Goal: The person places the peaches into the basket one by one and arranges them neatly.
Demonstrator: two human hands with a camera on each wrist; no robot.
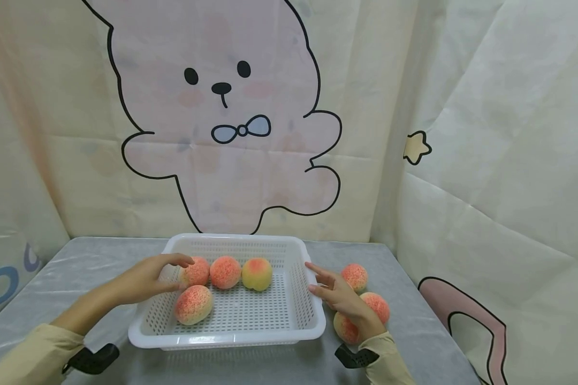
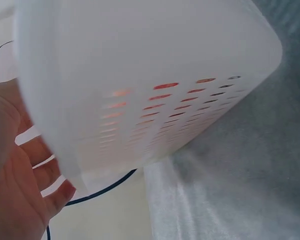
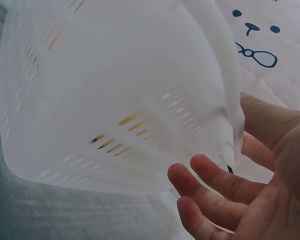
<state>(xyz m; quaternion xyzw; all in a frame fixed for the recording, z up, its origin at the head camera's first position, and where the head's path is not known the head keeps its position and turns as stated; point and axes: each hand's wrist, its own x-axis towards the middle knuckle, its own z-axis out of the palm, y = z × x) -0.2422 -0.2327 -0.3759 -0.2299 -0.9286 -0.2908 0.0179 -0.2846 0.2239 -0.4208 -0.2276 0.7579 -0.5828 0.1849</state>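
A white perforated plastic basket (image 1: pixel 228 339) stands on the grey table with several peaches in it. My left hand (image 1: pixel 146 278) is at the basket's left side, thumb and fingers spread, fingertips beside the far-left peach (image 1: pixel 196 272). In the left wrist view the rim hides part of that hand (image 2: pixel 20 175). Nearer the front lies another peach (image 1: pixel 194 305); a red peach (image 1: pixel 225 272) and a yellowish one (image 1: pixel 257 274) are further right. My right hand (image 1: pixel 342 294) reaches the right rim with loosely extended fingers. The right wrist view shows its fingertips (image 3: pixel 182 175) beside the outer wall.
Right of the basket, a peach (image 1: pixel 354 277) lies behind two others (image 1: pixel 377 307), partly covered by my right wrist. The grey tabletop (image 1: pixel 424 342) surrounds the basket. Behind it hangs a curtain (image 1: pixel 356 187) with a cartoon bear.
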